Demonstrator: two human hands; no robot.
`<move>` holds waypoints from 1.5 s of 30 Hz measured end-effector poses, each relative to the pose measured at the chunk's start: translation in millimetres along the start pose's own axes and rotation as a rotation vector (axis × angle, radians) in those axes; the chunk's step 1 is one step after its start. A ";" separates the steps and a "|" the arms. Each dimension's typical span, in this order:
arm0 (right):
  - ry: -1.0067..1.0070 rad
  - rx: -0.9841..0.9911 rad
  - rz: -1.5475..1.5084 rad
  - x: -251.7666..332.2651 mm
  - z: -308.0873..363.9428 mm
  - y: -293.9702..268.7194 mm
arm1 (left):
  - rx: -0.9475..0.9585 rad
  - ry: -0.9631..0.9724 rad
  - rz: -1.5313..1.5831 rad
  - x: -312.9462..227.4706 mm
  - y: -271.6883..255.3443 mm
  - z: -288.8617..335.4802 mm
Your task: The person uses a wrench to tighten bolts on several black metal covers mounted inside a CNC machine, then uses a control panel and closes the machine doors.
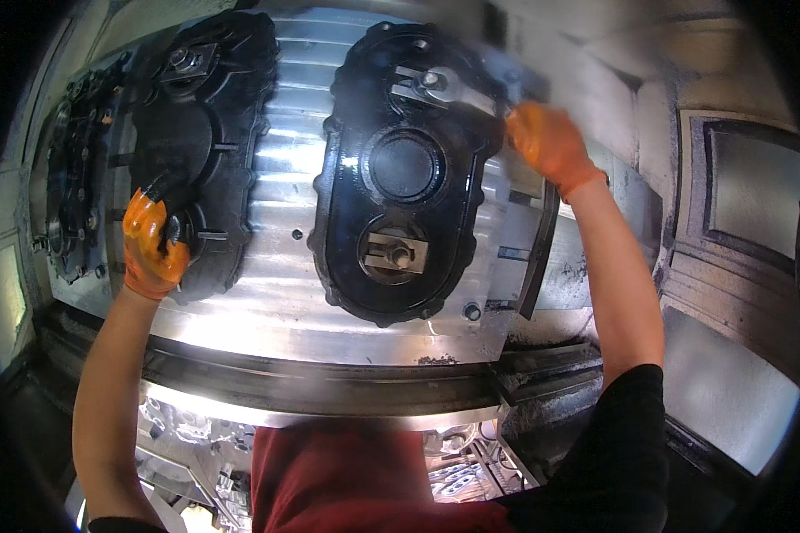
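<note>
A black oval cover [356, 169] with a scalloped rim lies on a ribbed metal fixture plate [289, 191]. Two metal clamp straps hold it, the lower one [382, 255] with a stud and nut. At the upper strap, a wrench [460, 91] sits around the nut, its handle running right into my right hand [556, 147]. That hand, in an orange glove, is closed on the handle end. My left hand [156, 240], in a wet orange glove, has its fingers curled against the lower part of a second black cover [173, 124]; what they grip is hidden.
A third, darker part [84, 169] stands at the far left of the plate. Another clamp nut [183, 59] tops the second cover. A metal rail [329, 391] runs along the near edge, with metal scraps below. Enclosure walls with a window panel [756, 182] rise at right.
</note>
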State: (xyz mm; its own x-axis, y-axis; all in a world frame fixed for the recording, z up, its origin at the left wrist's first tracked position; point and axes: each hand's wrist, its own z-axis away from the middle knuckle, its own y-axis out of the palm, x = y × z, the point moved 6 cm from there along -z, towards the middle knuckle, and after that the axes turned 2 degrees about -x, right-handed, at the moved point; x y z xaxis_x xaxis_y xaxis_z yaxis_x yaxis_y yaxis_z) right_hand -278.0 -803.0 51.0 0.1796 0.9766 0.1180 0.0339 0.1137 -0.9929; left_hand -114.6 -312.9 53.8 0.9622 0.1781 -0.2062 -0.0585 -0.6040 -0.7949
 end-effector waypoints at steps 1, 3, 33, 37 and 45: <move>0.034 0.008 0.027 7.4 -2.4 -0.8 | 0.022 -0.024 -0.030 -1.1 1.0 -4.0; 0.203 -0.101 -0.093 39.9 16.8 -4.1 | 0.009 -0.036 -0.046 -6.6 -0.4 -13.5; 0.523 -1.253 -2.342 40.4 198.4 8.4 | 0.063 -0.108 -0.102 19.5 3.8 25.0; 0.743 -1.244 -2.006 27.9 184.9 15.4 | 0.032 -0.057 -0.146 23.6 4.3 29.5; 0.606 -1.141 -2.145 29.8 154.8 20.9 | 0.032 -0.062 -0.172 29.6 4.7 31.0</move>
State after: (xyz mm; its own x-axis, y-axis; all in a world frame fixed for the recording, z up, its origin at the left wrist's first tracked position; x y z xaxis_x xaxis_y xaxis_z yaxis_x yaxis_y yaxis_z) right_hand -424.1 -743.3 31.8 -0.6514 -0.3977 0.6462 0.6667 0.1066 0.7377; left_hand -94.6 -286.4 26.3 0.9407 0.3243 -0.0998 0.0958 -0.5359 -0.8388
